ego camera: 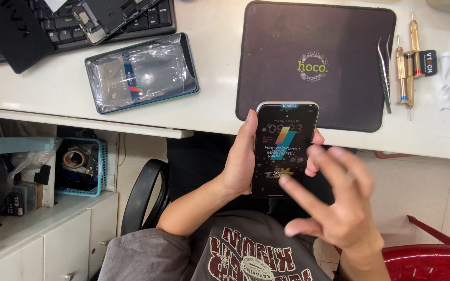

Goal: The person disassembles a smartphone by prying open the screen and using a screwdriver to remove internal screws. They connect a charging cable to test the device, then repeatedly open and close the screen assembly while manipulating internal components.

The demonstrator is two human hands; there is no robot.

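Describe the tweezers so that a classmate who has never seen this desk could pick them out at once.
Start at the dark mat on the white desk. Just off its right edge lie the tweezers, pointing toward the person. They are thin, plain silver steel with two flat arms, unlike the thicker gold screwdrivers beside them.

A black smartphone [286, 148], screen lit and covered by a printed protective film, stands upright in front of the white desk's edge.
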